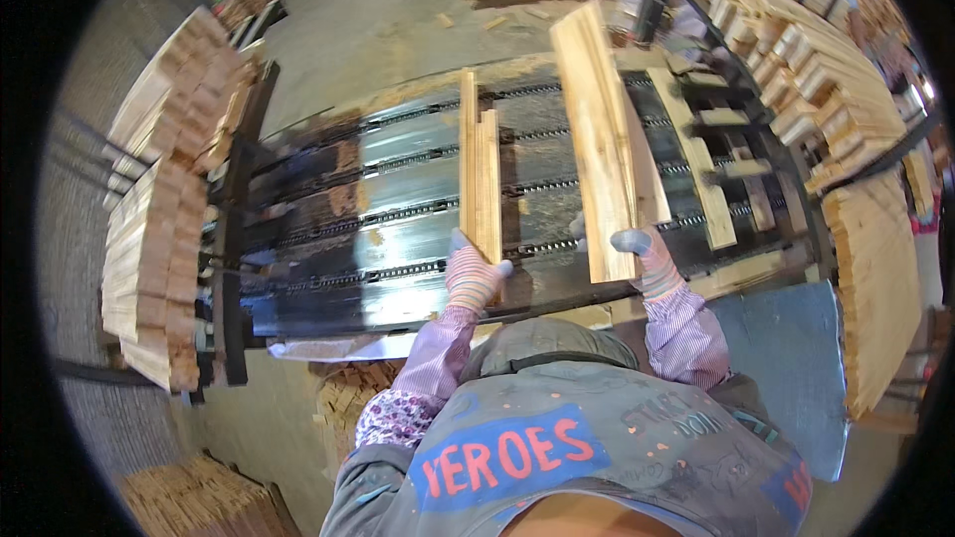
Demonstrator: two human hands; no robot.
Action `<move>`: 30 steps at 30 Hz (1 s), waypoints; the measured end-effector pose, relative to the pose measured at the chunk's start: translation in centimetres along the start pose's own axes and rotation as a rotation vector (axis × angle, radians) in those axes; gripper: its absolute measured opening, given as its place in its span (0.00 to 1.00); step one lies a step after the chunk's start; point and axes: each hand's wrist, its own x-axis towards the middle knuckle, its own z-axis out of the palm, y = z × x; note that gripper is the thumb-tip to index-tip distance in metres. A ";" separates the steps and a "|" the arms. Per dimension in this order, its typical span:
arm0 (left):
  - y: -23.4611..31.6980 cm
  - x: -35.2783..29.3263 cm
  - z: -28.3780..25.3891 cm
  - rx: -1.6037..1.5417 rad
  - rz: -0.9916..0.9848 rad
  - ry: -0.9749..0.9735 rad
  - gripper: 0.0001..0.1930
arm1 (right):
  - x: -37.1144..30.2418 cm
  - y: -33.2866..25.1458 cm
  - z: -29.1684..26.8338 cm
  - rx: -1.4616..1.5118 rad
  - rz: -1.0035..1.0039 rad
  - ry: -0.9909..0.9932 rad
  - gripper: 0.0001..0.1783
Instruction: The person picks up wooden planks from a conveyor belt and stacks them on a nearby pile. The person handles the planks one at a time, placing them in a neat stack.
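Hands on boards over the chain conveyor point(398, 174).
Left hand point(472, 276) grips narrow boards point(480, 174); right hand point(645, 257) grips a wider board point(600, 139). Both boards run lengthwise away across the conveyor.

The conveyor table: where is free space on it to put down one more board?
The conveyor table is bare on its left half, between the left board stack and the narrow boards in the left hand. Right of the wide boards in the right hand, loose planks crowd it.
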 end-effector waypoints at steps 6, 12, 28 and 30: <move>-5.8 -0.3 -5.1 -0.708 0.098 -0.091 0.44 | 6.0 1.5 -2.1 -0.562 -0.315 0.164 0.37; -5.3 -12.1 -19.6 -1.064 0.372 0.186 0.47 | 10.1 12.0 -9.5 -0.967 -0.438 0.460 0.39; -8.0 -21.5 -49.3 0.144 -0.820 1.237 0.56 | 12.6 4.4 1.1 -0.954 -0.496 0.058 0.26; -8.9 -19.4 -50.5 0.113 -0.900 1.087 0.52 | 12.3 4.9 0.1 -0.950 -0.492 0.086 0.26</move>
